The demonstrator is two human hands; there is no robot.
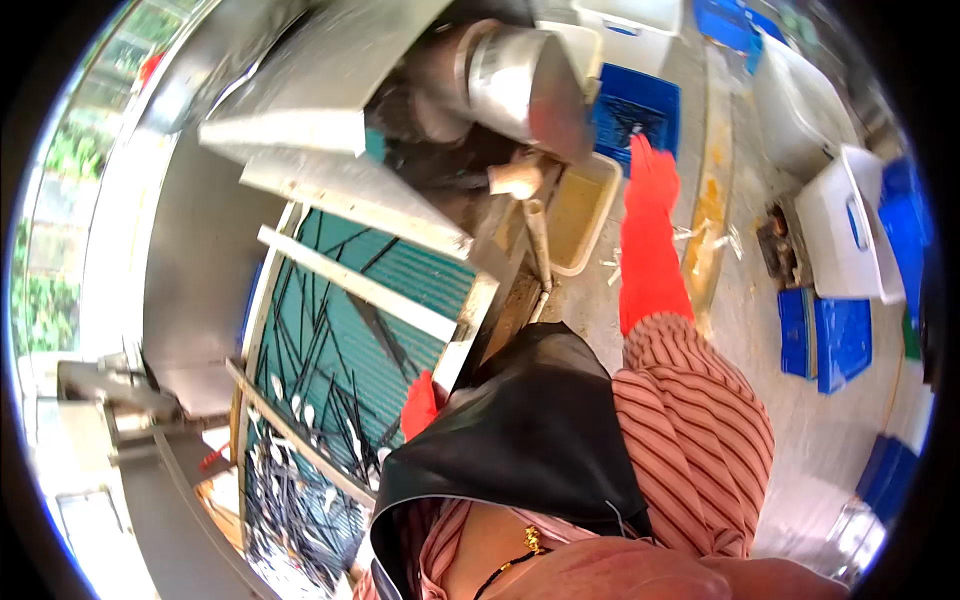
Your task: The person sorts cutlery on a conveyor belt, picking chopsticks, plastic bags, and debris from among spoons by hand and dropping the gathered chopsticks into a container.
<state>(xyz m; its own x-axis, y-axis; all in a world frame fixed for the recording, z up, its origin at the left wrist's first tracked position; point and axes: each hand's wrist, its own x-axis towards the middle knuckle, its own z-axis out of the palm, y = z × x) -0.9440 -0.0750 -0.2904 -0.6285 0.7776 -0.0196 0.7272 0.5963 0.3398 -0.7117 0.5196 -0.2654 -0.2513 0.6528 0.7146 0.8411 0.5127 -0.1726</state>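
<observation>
My right hand [652,180], in a long red rubber glove, stretches forward with its fingers extended and somewhat apart. Its fingertips are over the near edge of a blue crate [668,104], in which thin dark pieces [622,117] lie. Low on the left is my left hand [421,404], also red-gloved, beside the wooden frame [455,362] of a green ribbed bed [335,262]. The black apron [530,430] hides part of it, and its grip is unclear. Thin black rods [325,340] and shiny pieces with pale, rounded ends [290,500] lie scattered on the bed.
A metal machine with a blurred cylindrical part [520,85] stands ahead, above the bed. Near it is a cream tub [590,215] with yellowish contents. White bins [800,100] and blue crates [842,340] line the right side. A wooden bar [350,285] crosses the bed.
</observation>
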